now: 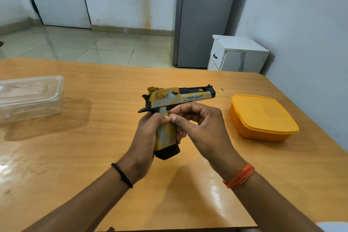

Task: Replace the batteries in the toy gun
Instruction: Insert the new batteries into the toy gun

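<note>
A yellow and grey toy gun (pixel 178 97) with a black muzzle is held above the wooden table (pixel 113 84), its barrel pointing right. My left hand (pixel 146 137) grips the handle from the left side. My right hand (pixel 199 124) curls round the front of the handle, its thumb and forefinger pinching at the top of the grip just under the slide. The black base of the handle (pixel 166 153) sticks out below my hands. No batteries are visible.
A clear plastic box (pixel 30 98) stands at the table's left edge. A closed orange container (pixel 263 117) sits on the right. Beyond the table are a tiled floor, a grey fridge (pixel 203 17) and a small white cabinet (pixel 237 54).
</note>
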